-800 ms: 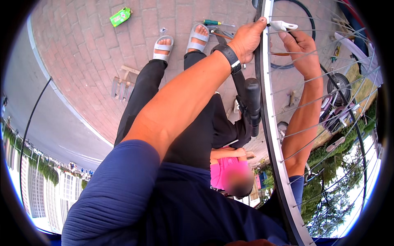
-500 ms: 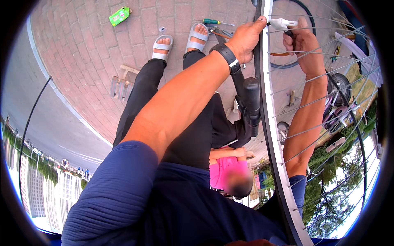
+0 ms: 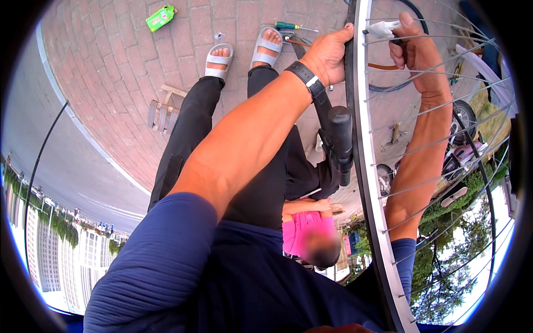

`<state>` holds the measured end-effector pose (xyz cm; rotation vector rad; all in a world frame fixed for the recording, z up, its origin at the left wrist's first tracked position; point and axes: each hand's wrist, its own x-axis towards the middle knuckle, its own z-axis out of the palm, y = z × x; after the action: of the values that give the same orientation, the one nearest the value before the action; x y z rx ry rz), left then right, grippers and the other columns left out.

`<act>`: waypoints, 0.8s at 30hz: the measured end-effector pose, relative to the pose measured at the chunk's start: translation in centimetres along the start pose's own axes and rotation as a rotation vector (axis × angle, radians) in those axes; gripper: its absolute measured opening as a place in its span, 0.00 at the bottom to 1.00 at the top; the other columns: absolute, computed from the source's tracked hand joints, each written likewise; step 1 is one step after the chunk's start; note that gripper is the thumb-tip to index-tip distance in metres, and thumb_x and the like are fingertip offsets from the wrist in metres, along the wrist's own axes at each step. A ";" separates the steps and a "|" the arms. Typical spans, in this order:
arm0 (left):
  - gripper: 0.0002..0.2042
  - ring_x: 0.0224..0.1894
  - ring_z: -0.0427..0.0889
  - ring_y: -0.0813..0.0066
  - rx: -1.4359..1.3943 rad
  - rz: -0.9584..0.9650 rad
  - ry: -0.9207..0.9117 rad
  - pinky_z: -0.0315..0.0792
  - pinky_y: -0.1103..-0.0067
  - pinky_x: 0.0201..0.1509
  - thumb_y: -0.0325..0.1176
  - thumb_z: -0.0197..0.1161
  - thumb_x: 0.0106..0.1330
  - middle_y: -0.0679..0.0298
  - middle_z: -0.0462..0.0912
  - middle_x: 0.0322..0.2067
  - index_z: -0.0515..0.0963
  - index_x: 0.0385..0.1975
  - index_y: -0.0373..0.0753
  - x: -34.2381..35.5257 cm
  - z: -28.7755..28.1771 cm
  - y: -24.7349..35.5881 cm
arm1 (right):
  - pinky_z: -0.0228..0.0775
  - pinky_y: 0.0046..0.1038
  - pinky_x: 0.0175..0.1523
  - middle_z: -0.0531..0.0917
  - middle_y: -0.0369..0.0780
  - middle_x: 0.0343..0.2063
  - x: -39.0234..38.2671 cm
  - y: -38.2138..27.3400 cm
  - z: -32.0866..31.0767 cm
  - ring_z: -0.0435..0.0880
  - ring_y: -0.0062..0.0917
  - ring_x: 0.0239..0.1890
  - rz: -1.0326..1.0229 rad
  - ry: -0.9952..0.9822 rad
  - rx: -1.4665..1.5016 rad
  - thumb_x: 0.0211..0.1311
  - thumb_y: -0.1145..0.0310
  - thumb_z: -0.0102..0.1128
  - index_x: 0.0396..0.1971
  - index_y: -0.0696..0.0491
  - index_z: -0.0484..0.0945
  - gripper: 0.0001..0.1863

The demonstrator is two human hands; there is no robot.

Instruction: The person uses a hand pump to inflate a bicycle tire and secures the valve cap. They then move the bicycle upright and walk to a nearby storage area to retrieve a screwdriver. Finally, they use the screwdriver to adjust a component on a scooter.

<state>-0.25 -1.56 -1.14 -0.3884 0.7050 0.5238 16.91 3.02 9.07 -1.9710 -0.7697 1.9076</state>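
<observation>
A bicycle wheel with a silver rim (image 3: 363,127), black tyre and thin spokes stands upright before me. My left hand (image 3: 328,55) grips its tyre from the left, thumb along the edge; the other fingers are partly hidden behind it. Beyond the rim, my right hand (image 3: 419,55) closes around a white pump head (image 3: 383,29) with a dark lower part. The pump head points at the short dark valve (image 3: 365,32) on the rim's inner side, close to it; whether they touch I cannot tell. An orange-brown hose (image 3: 385,66) shows below the pump head.
A green-handled screwdriver (image 3: 287,25) and a green packet (image 3: 161,18) lie on the brick paving. A small wooden stool (image 3: 162,115) stands left of my legs. A black cylinder (image 3: 340,139) is beside the tyre. A person in pink (image 3: 308,225) sits nearby; bikes (image 3: 461,155) are at right.
My right hand and the white pump head have shifted slightly right and up, with more of the valve showing. The left hand has slid slightly left, still on the tyre.
</observation>
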 end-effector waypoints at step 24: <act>0.16 0.42 0.78 0.65 -0.041 -0.012 -0.020 0.71 0.56 0.59 0.45 0.50 0.76 0.61 0.79 0.41 0.76 0.46 0.38 0.0 0.1 -0.3 | 0.57 0.21 0.29 0.74 0.35 0.26 -1.5 2.9 -0.3 0.68 0.17 0.25 -0.158 -0.100 0.407 0.67 0.55 0.56 0.36 0.56 0.76 0.16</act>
<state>-0.02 -1.76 -1.00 -0.4247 0.6733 0.5303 17.72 -0.16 8.77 -1.5355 -0.4940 1.8999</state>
